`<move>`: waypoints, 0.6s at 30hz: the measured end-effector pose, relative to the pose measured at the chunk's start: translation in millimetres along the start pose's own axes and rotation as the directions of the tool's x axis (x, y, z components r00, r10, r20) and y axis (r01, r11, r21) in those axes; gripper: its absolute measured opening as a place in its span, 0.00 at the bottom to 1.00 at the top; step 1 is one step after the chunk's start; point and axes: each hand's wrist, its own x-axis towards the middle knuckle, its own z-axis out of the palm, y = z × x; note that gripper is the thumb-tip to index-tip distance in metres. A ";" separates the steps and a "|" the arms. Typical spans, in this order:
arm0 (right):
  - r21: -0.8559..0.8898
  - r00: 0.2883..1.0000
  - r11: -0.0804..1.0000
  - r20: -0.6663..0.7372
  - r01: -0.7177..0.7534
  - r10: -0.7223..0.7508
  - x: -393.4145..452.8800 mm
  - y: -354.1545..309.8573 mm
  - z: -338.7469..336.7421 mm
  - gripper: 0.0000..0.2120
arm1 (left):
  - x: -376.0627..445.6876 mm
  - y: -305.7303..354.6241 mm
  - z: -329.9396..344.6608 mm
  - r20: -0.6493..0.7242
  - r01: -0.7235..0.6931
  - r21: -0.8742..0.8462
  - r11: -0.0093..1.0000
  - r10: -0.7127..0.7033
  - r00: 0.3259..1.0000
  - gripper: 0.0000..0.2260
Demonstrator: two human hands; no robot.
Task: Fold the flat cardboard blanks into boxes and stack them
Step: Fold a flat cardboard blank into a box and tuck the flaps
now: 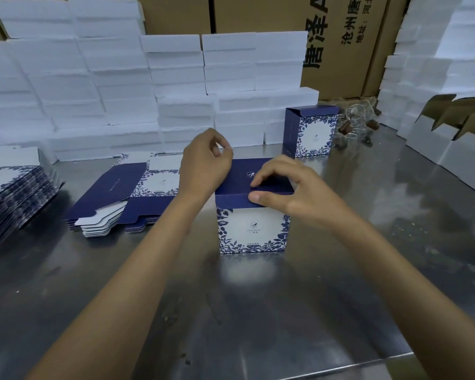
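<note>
A blue-and-white floral box (252, 229) stands upright on the steel table (231, 311), its dark blue lid flap folded over the top. My right hand (283, 185) pinches the front edge of that lid, thumb on the front lip and fingers on top. My left hand (207, 160) hovers at the box's back left corner with fingers curled and nothing in it. A pile of flat blanks (126, 193) lies to the left. Another folded box (310, 131) stands behind, its top flap up.
A taller pile of flat blanks (14, 193) sits at the far left edge. White foam blocks (121, 86) are stacked along the back and right. Open white cartons (450, 141) stand at the right, with glass items (357, 124) and brown cartons behind.
</note>
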 end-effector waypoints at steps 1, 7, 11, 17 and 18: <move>0.024 1.000 1.000 -0.018 0.004 -0.003 -2.3 1.8 0.8 0.08 | -6.7 -1.2 -3.0 0.055 -0.018 -0.093 0.996 0.023 0.998 0.02; 0.132 0.995 0.991 -0.093 -0.011 0.023 -7.9 11.2 14.3 0.13 | -52.5 -22.0 -17.3 0.388 0.138 -0.440 0.887 0.049 0.921 0.06; 0.238 0.990 0.971 -0.137 -0.004 0.037 -5.6 15.1 17.0 0.12 | -63.4 -20.0 -8.0 0.319 0.098 -0.491 0.866 0.074 0.945 0.09; 0.334 0.971 0.943 -0.228 0.004 0.077 -4.8 22.2 26.1 0.10 | -64.9 -19.4 1.2 0.201 0.067 -0.543 0.837 0.052 0.978 0.06; 0.334 0.970 0.943 -0.231 0.005 0.077 -3.6 22.2 25.9 0.10 | -64.3 -18.3 1.6 0.191 0.052 -0.538 0.841 0.061 0.980 0.06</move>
